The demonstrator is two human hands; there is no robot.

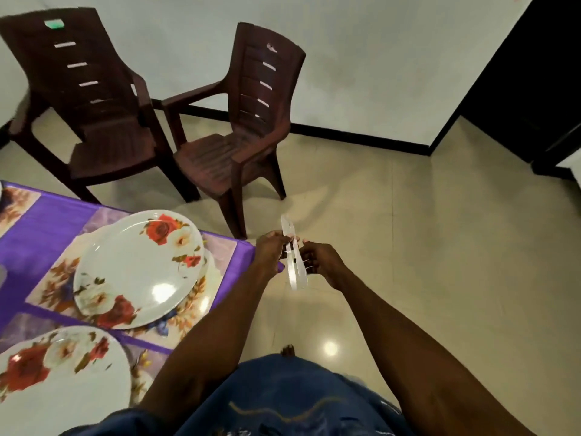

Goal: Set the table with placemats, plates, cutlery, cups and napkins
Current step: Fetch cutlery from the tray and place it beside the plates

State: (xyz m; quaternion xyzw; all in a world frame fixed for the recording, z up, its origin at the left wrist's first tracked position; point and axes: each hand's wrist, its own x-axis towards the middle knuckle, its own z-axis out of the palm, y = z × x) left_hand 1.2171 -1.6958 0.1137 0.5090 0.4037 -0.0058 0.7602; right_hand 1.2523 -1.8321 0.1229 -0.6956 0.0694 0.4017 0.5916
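Left hand [273,247], right hand [317,258] both pinch 2 blurred clear cutlery pieces [293,256]; type unreadable.

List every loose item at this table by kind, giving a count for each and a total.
Plates: 2
Chairs: 2
Clear cutlery pieces, held by both hands: 2
Total: 6
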